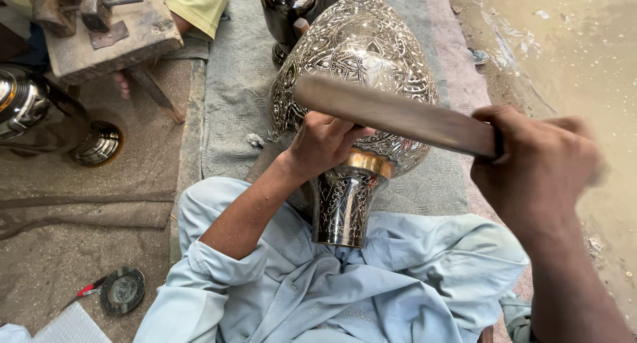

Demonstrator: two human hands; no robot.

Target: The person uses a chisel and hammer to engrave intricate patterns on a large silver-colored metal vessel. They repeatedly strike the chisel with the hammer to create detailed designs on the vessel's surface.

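I've got the right hand (534, 167) up close on the right, fist clamped on the near end of a flat wooden bar (398, 115), a bit blurred, the bar slanting away to the left across the big vase (358, 64). The left hand (323, 144) sits in the middle, fingers curled together against the vase's lower belly; I can't tell what, if anything, is pinched inside them. The vase itself lies tilted across the lap, foot toward me, mouth pointing far: dark metal covered in dense silvery engraved scrollwork, a plain golden band at the neck above the flared patterned foot (342, 207). It rests on pale blue cloth (371, 283) over the knees, a grey mat (235, 97) beneath. Farther off stands a smaller dark vase (285, 11); a shiny dark one (40, 114) lies at far left, and a round disc (123, 290) sits near left on the ground.
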